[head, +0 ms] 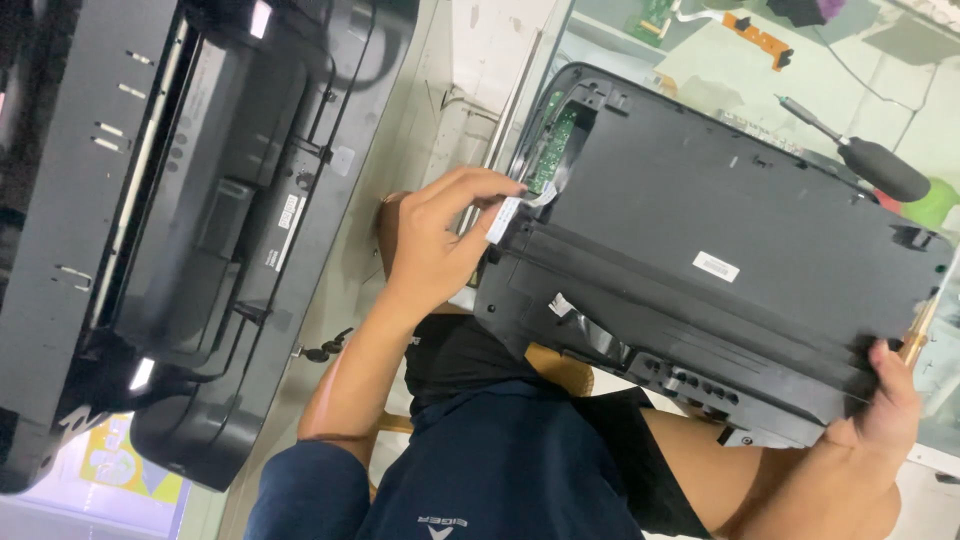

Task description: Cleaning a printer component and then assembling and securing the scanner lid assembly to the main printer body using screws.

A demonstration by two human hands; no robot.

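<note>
Apparently left hand [440,235] pinches ribbon cable [510,212]; right hand [885,400] grips printer [720,270].

The left hand [440,235] is raised on a bent, bare forearm, its fingertips [505,186] pinched together around something thin. The right hand [885,400] is curled closed low on the right, thumb up, forearm extended sideways.

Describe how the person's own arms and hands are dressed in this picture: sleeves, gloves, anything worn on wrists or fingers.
Both hands are bare: no gloves show on the left hand or the right hand. No watch, band or ring is visible on either. The forearms are uncovered too. A dark navy blue sleeve covers the left upper arm and ends near the elbow; it belongs to a navy top.
</note>
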